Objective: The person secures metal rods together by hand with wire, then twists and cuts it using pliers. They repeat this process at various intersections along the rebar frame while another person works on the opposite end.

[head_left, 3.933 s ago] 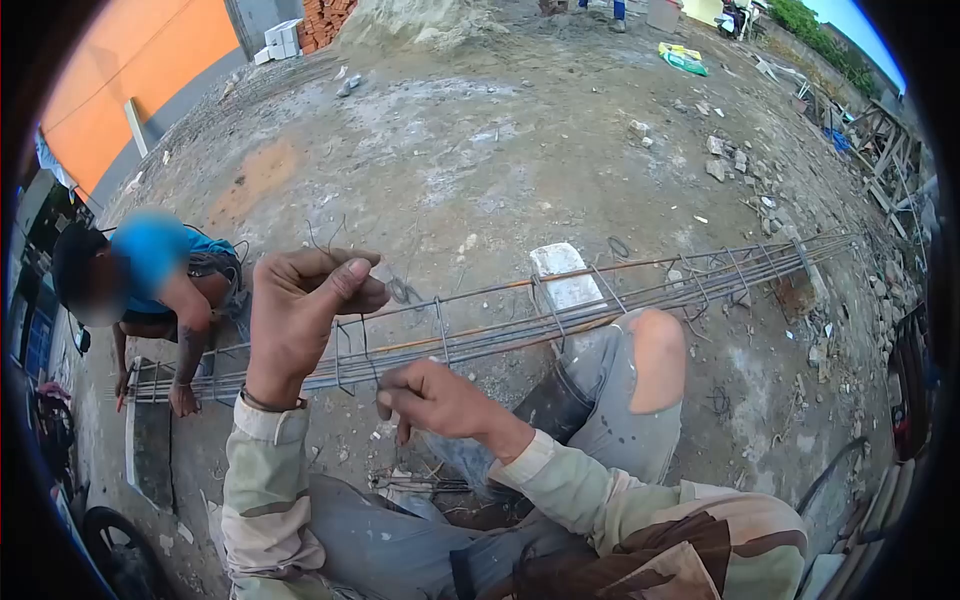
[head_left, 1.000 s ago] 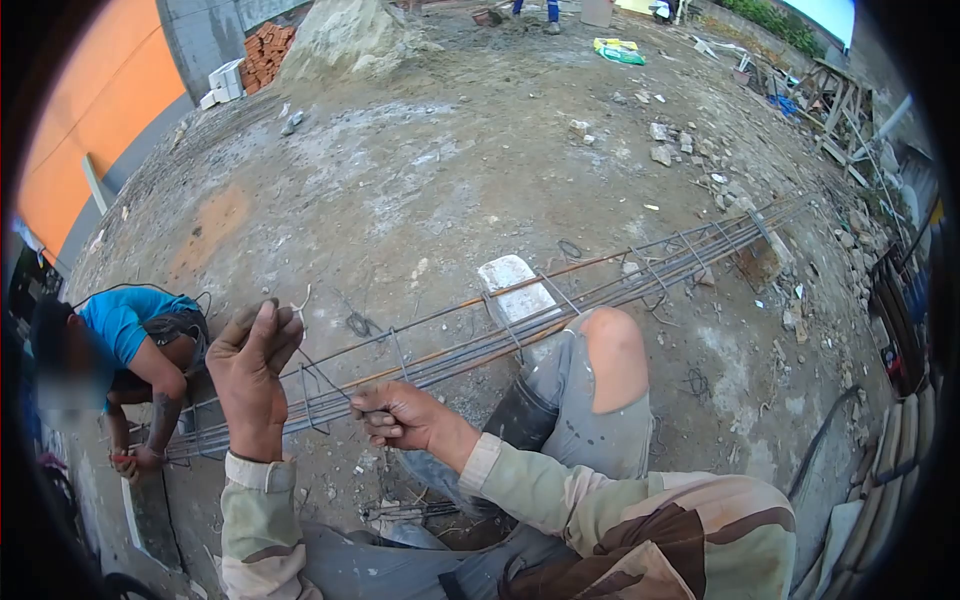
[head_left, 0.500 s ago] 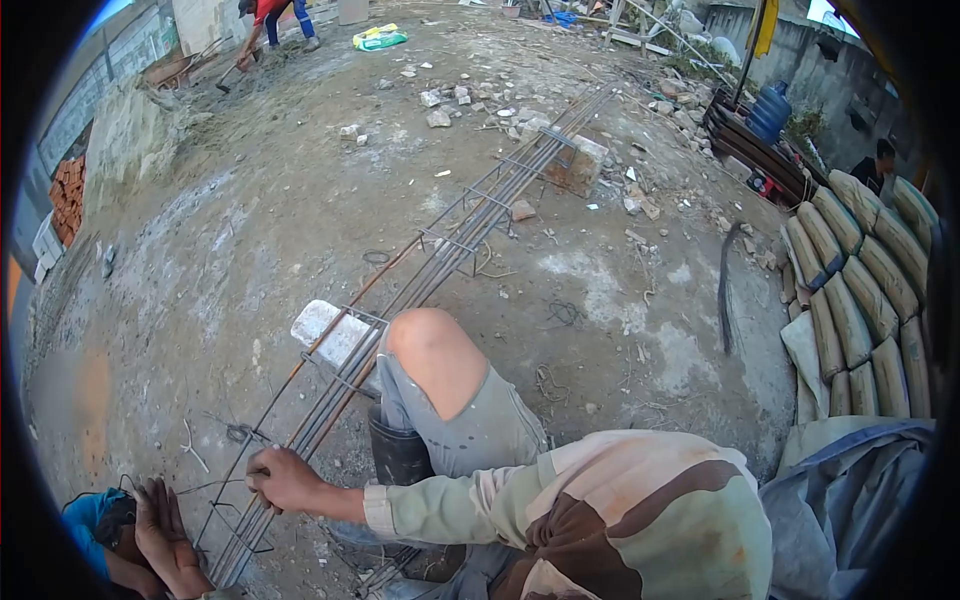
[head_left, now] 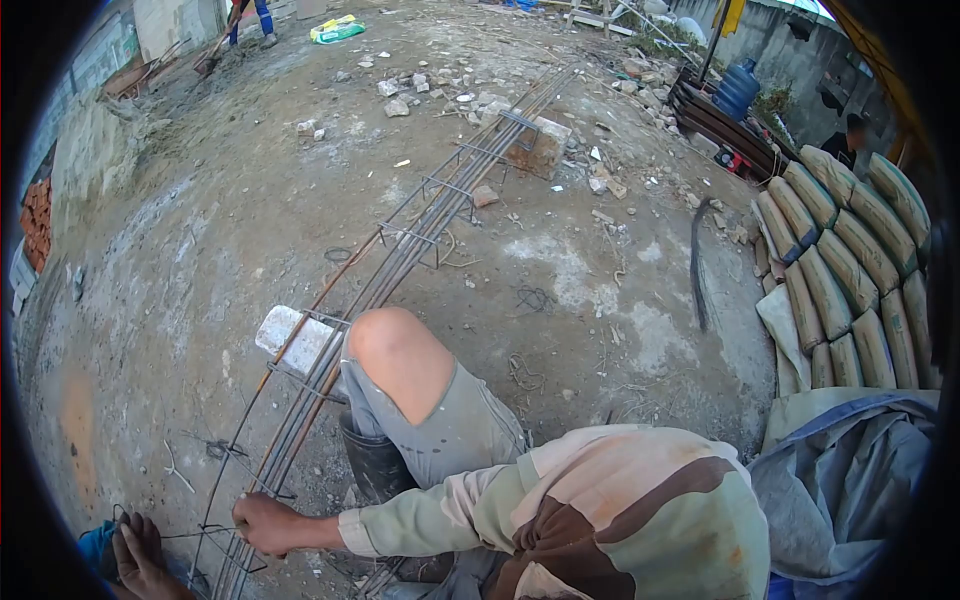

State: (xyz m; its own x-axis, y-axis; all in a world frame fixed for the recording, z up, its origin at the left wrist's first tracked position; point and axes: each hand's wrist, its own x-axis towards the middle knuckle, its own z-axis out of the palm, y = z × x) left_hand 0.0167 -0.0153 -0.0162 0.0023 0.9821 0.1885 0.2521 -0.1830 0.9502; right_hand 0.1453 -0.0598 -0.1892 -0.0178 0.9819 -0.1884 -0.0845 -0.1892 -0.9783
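My right hand [head_left: 268, 523] is closed in a fist over the lower end of a long, narrow cage of steel rebar [head_left: 285, 450]. A thin tie wire [head_left: 180, 536] runs from this fist across the bars to the left. At the lower left edge is my left hand [head_left: 140, 558], its fingers stretched upward beside the wire's far end. Whether those fingers touch the wire is unclear. Square stirrups cross the bars at intervals. The cage rests on a pale block [head_left: 297, 338] near my knee and on another block [head_left: 540, 148] farther off.
Teal cloth [head_left: 96, 548] shows behind my left hand. Stacked sacks [head_left: 840, 255] and a grey tarp [head_left: 850, 480] stand on the right. Rubble [head_left: 400, 100] and wire scraps [head_left: 535, 298] lie about. Far off, a person [head_left: 250, 22] works with a long-handled tool.
The view has shifted, so the scene sits farther left and up. My left hand appears lower, with less of it and the teal cloth in view. My right fist stays at the bars.
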